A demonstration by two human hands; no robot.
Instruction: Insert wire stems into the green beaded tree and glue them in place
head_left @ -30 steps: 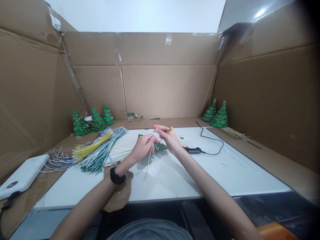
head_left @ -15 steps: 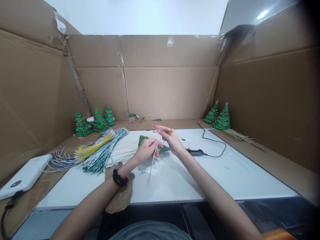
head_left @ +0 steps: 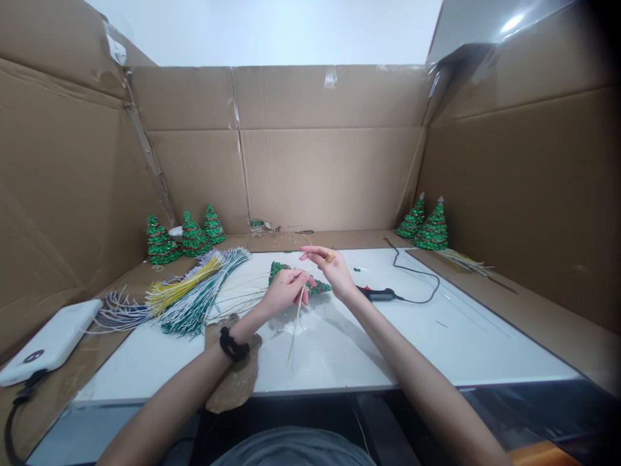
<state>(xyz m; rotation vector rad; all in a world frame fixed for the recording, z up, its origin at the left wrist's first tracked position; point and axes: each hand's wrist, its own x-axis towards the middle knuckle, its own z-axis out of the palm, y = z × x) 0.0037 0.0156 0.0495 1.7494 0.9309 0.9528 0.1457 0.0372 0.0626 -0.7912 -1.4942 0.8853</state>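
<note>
Tall cardboard walls [head_left: 325,175] close in the far, left and right sides of the white worktop [head_left: 436,349]. Along the left, I see a loose spread of green, yellow and purple bundles [head_left: 194,304], with a white case [head_left: 51,343] at the near left and a brown scrap [head_left: 231,388] under the left wrist. Three green trees [head_left: 195,239] stand together at the far left, two more [head_left: 431,230] at the far right.

The left hand [head_left: 284,291] has its grip pinched on the pale strands [head_left: 294,327], whose ends hang down toward the near side. Just beyond it, a little right, the right hand [head_left: 337,272] pinches them higher up between its fingertips. Behind the hands, partly hidden, the middle tree [head_left: 279,268] lies on its side, its tip pointing right. A black tool [head_left: 381,295] with a cord lies right of it. Smaller still are the black wristband [head_left: 233,346] and, on the right hand, a yellow ring [head_left: 330,256].
</note>
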